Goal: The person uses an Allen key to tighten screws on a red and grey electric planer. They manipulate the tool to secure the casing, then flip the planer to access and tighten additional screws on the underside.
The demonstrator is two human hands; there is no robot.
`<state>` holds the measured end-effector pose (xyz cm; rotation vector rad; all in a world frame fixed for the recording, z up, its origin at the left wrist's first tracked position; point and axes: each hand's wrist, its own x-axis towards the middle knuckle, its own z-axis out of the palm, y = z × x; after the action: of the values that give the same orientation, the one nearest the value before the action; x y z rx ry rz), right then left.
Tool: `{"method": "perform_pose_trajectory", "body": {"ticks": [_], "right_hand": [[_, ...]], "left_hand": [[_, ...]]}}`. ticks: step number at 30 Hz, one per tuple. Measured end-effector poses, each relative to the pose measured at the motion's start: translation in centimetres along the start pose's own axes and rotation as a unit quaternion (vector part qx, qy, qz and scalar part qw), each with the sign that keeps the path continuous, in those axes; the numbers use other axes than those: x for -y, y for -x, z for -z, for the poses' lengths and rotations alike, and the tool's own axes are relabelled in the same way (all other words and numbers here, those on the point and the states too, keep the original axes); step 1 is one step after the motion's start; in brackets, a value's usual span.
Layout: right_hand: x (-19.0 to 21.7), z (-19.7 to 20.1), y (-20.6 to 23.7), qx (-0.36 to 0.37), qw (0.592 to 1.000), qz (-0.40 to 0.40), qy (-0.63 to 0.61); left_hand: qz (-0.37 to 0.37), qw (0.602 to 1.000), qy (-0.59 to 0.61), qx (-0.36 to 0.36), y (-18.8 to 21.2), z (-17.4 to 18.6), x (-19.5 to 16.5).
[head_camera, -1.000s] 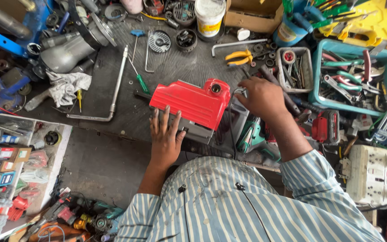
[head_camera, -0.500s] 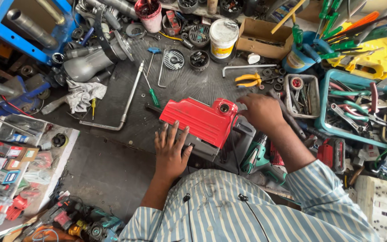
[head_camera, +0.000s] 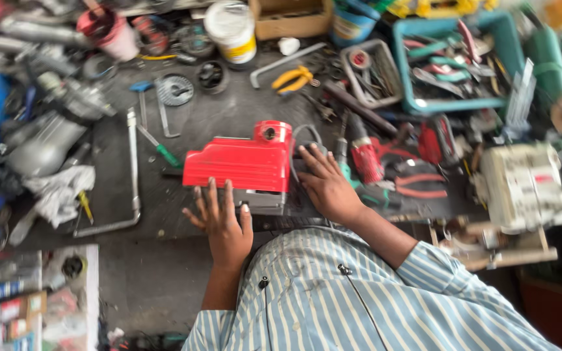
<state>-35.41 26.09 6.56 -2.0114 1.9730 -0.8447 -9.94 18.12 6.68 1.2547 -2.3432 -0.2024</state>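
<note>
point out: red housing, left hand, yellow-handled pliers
red housing (head_camera: 245, 164), head view, middle of its ribbed top face
left hand (head_camera: 224, 224), head view, back of the hand
yellow-handled pliers (head_camera: 292, 78), head view, on the handles

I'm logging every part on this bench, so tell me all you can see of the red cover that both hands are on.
The red cover is a boxy, glossy shell, plastic or painted metal by its look, with fine ribs along its long face and a raised end bearing a round dark opening. It lies level on a grey unit at the near edge of the dark bench. The left hand presses flat against its near side; the right hand rests at its right end, by a grey cable. The picture is slightly blurred.
</note>
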Motion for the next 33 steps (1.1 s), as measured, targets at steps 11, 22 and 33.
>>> {"method": "perform_pose_trajectory", "body": {"ticks": [11, 22, 33], "right_hand": [[4.1, 0.7, 10.5, -0.093, 0.986, -0.12, -0.069], [9.5, -9.7, 35.9, -0.038, 0.773, -0.633, 0.024], [11.0, -11.3, 37.8, -0.231, 0.704, -0.665, -0.093]], "left_hand": [[-0.171, 0.982, 0.023, 0.071, -0.1, -0.4, -1.0], [-0.333, 0.926, 0.082, 0.157, -0.4, -0.2, -2.9], [-0.362, 0.915, 0.05, 0.172, -0.5, 0.2, -3.8]]}}
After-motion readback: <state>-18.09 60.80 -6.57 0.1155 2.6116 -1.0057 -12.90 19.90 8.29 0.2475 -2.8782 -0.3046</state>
